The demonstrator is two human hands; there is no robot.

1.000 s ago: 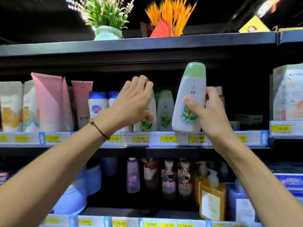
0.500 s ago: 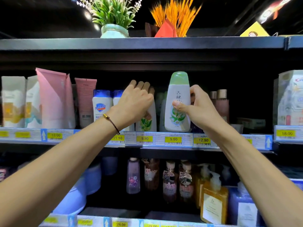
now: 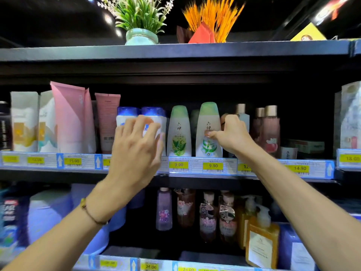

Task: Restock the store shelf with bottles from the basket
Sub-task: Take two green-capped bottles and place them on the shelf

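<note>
Left hand (image 3: 136, 145) fingers spread, loose, in front of the blue-capped bottles (image 3: 127, 112), holds nothing. Green-capped bottle (image 3: 208, 122) stands on the middle shelf (image 3: 195, 178), just beside its twin (image 3: 178, 132). Right hand (image 3: 232, 135) pinches its waist, thumb on label. Likely light, rigid, smooth plastic; tall, tippy; mid-body grip suits.
</note>
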